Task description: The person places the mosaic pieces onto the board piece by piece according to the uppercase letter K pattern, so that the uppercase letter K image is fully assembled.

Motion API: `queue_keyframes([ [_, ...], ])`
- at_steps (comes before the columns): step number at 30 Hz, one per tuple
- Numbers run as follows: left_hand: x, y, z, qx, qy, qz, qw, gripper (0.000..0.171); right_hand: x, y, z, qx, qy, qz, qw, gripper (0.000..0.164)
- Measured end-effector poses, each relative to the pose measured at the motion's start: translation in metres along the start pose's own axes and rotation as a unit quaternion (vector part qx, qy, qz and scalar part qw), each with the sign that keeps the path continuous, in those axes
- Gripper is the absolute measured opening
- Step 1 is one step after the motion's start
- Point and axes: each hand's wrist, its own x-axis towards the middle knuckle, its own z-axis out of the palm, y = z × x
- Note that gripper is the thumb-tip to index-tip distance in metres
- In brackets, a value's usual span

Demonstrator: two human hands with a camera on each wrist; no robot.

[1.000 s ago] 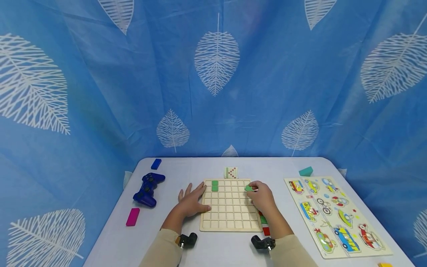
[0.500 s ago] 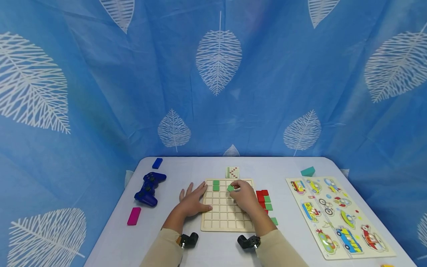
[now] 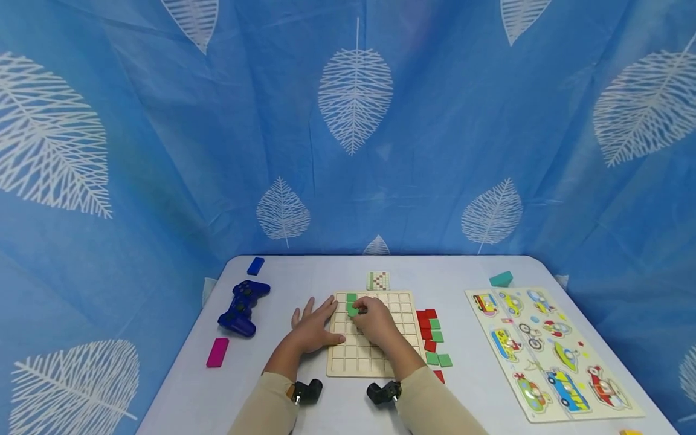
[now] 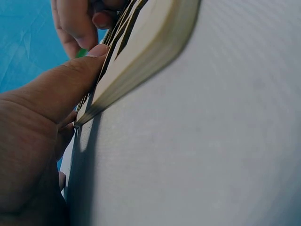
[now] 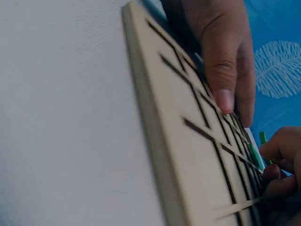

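Note:
A wooden grid board [image 3: 375, 365] with square cells lies on the white table. My left hand [image 3: 314, 329] rests at its left edge with fingers spread and the thumb [image 4: 70, 80] lying on the board. My right hand [image 3: 376, 323] is over the upper left of the grid, pinching a green square tile [image 5: 262, 137] between thumb and fingers. The held tile is tilted, just below a green tile [image 3: 351, 298] set in the top row; my fingers partly cover that spot. Behind the board lies a small pattern card [image 3: 378, 281] with green and red squares.
Loose red tiles [image 3: 423, 318] and green tiles [image 3: 445, 360] lie along the board's right side. A blue game controller [image 3: 239, 308], a pink block [image 3: 217, 353] and a blue block [image 3: 255, 266] are at left. At right are a vehicle puzzle [image 3: 549, 350] and a teal block [image 3: 501, 279].
My right hand has moved left across the board with the green tile, from the right edge to the upper left cells. My left hand has stayed in place.

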Motion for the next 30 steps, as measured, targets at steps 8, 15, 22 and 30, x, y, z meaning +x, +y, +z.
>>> queue_keyframes([
  [8,-0.0013,-0.0028,0.0016,0.001,-0.001,-0.006,1.0,0.101,0.001,0.0004,0.0108,-0.037,0.008,-0.001,0.999,0.028],
  [15,0.0002,-0.0019,0.0,0.005,0.002,0.001,1.0,0.1,0.0021,0.0001,0.0115,-0.053,0.01,0.005,0.999,0.028],
  [22,-0.0004,-0.0021,-0.0012,0.005,0.002,-0.003,1.0,0.099,0.0022,0.0008,0.0102,-0.039,0.004,0.008,0.999,0.028],
  [30,-0.0003,-0.0022,-0.0027,0.003,0.002,0.005,1.0,0.1,0.0007,0.0007,0.0087,-0.052,0.009,-0.003,0.999,0.016],
])
